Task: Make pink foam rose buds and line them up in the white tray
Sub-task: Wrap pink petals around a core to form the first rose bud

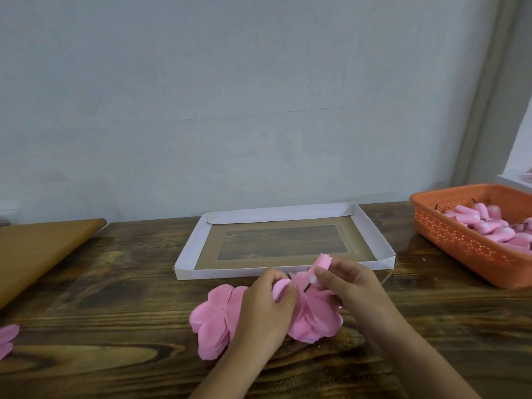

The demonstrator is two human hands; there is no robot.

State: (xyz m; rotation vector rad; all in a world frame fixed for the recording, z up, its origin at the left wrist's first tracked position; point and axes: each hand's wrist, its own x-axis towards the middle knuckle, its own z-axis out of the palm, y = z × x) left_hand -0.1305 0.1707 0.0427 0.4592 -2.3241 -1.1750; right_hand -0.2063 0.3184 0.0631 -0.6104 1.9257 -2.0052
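Note:
My right hand pinches a small pink foam bud with a white base and a short dark stem, just in front of the white tray. My left hand lies over a pile of flat pink foam petal sheets and grips the edge of one petal. Nothing lies inside the tray; its brown bottom with a clear window shows.
An orange perforated basket with several pink foam buds stands at the right. A tan board lies at the left. One loose pink petal sits at the left edge. The dark wooden table meets a pale wall behind.

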